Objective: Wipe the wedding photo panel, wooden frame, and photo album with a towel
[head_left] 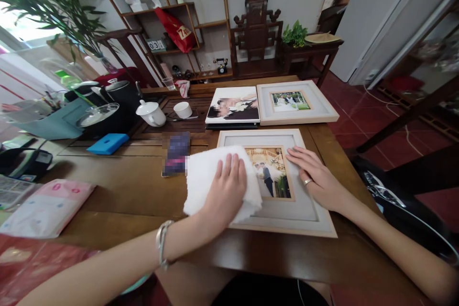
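The picture frame [315,215] lies flat at the near right part of the wooden table [136,186], directly in front of the person. Its longer side runs from near to far, and the near edge almost reaches the table edge. In its middle there is a photo [274,172] with a wide pale border around it.

A white cloth [208,172] covers the left side of the frame. About half of the cloth is on the frame and the other half hangs over onto the bare table on the left. The left hand [225,191] rests on top of this cloth, palm down and fingers stretched toward the far side. It presses the cloth but does not close around it. From this hand, the uncovered part of the frame lies to the right.

The right hand [315,177] lies flat on the right border of the frame, just beside the photo. Its fingers are spread and point to the left and far, and it grasps nothing. So the photo is between the two hands, and the left hand with the cloth is touching its left edge.

Farther away, a second frame [297,103] and a large photo print [233,105] lie side by side. To the left of them stand a white teapot [150,114] and a cup [182,110]. A blue box [107,143] is on the left, and a pink packet [46,205] is at the near left.
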The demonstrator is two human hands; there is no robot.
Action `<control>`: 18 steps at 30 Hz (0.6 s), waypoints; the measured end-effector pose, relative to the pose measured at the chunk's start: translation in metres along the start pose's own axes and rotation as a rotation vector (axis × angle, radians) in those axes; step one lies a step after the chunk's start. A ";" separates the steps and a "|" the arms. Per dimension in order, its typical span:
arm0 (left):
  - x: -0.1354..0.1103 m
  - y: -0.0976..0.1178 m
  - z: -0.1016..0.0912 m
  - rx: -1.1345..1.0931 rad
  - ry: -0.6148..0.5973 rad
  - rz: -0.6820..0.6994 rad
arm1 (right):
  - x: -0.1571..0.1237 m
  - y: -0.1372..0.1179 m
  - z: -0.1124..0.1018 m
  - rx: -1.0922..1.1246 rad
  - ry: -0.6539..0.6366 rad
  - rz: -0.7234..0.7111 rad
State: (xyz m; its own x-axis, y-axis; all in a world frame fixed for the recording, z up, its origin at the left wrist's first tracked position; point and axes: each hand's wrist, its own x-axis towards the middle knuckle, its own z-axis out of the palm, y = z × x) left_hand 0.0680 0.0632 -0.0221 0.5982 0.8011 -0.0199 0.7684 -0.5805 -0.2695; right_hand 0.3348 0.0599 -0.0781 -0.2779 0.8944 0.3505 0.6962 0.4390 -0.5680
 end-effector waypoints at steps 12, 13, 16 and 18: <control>0.071 -0.024 -0.004 -0.078 -0.003 0.083 | 0.001 -0.001 0.001 0.024 0.013 0.006; 0.060 -0.017 -0.008 -0.072 -0.045 0.111 | 0.001 -0.001 0.001 0.022 0.011 0.006; 0.014 0.007 -0.021 -0.025 -0.138 0.242 | 0.001 -0.001 0.001 0.015 0.008 0.008; -0.019 0.023 -0.030 -0.025 -0.077 0.347 | 0.001 -0.002 0.001 0.016 0.011 0.012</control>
State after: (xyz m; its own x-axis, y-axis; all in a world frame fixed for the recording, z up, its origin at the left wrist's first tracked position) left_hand 0.0811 0.0299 0.0013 0.8065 0.5636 -0.1787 0.5282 -0.8226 -0.2104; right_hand 0.3325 0.0604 -0.0775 -0.2620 0.8985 0.3521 0.6885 0.4297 -0.5842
